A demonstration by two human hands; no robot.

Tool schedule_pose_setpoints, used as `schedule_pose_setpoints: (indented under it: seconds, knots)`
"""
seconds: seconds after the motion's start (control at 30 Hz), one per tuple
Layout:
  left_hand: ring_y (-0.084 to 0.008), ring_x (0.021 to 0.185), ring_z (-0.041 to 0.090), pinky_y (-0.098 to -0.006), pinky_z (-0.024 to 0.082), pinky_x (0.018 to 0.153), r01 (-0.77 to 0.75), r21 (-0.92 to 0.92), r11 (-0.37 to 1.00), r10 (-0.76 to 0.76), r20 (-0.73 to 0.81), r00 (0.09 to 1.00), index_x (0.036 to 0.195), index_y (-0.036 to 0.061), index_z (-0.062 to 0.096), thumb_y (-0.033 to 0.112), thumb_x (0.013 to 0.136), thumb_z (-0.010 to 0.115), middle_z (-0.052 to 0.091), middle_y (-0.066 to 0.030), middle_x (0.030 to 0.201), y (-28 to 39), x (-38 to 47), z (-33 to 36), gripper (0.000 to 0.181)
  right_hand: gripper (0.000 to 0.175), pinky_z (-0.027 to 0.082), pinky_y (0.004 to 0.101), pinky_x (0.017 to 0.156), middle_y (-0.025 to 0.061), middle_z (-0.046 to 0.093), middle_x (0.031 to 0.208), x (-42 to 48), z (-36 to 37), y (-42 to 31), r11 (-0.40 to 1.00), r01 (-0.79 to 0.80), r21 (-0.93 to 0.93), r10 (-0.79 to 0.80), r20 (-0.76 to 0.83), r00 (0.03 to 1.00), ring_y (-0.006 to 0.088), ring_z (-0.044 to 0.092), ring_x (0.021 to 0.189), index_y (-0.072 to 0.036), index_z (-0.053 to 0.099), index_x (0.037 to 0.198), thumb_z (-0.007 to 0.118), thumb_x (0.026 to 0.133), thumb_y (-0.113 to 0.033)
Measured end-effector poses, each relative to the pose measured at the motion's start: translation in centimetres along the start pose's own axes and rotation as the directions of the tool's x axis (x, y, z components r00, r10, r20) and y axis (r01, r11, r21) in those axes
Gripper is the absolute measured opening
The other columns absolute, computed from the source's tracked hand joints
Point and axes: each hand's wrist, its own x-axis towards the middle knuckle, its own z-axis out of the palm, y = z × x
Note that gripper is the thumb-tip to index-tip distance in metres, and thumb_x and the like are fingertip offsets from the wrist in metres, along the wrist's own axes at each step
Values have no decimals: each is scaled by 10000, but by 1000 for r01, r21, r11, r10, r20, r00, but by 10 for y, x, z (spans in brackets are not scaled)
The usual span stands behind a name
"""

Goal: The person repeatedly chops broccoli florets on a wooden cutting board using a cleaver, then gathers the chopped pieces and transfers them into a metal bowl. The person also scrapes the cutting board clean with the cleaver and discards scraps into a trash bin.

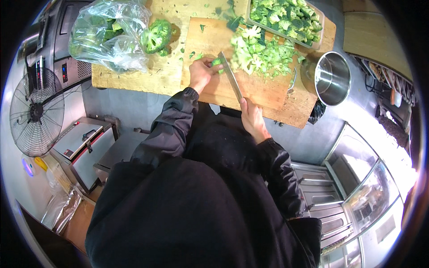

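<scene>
My left hand (201, 72) grips a small green broccoli piece (217, 63) over the wooden cutting board (214, 88). A knife (231, 77) is in my right hand (253, 117), its blade slanting up beside that piece. Right of the blade, pale cut broccoli pieces (264, 55) lie heaped on the board. Behind them a rectangular container (321, 31) holds many broccoli florets (285, 18). To the left, a broccoli head (157, 36) rests against a clear plastic bag (110, 33) with more broccoli inside.
The board lies on a larger wooden table top (144, 78) strewn with green scraps. A steel pot (332, 78) stands at the table's right end. A wire-cage fan (37, 112) is at far left, above a white and steel appliance (83, 144).
</scene>
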Motion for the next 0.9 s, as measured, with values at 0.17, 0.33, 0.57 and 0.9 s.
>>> schedule_pose_setpoints:
  seconds: [0.17,0.33,0.57,0.9]
  knots:
    - [-117,661,670,-290,569,588,54,-108,993,-58,-37,998,983,-70,737,170,760,926,719,-80,771,6,5,6,378,386,507,607,705,331,650,820,16,14,7,991,-29,-134,29,3,1000,554,630,838,0,627,944,497,1080,-338]
    - [-135,720,695,-293,578,650,164,-153,975,-162,23,986,1007,-53,696,94,797,855,740,-92,855,16,6,-1,302,378,509,598,700,320,654,833,41,20,6,994,12,-112,-15,-33,999,547,632,823,1,626,936,507,1075,-330]
    - [-140,921,696,-286,546,828,-134,12,991,135,-160,978,1186,9,616,-15,804,770,737,-84,1048,-1,-23,-6,412,351,492,572,735,309,653,856,18,-6,-14,998,-62,-32,63,24,998,541,620,876,20,653,1016,514,1072,-298]
    - [-116,835,695,-243,590,693,26,-200,979,-50,-118,992,1112,-26,698,25,862,803,737,-80,967,-25,-18,-2,276,313,490,573,745,322,636,873,9,5,-25,1000,-6,-28,7,42,999,554,601,895,30,634,1012,522,1071,-256]
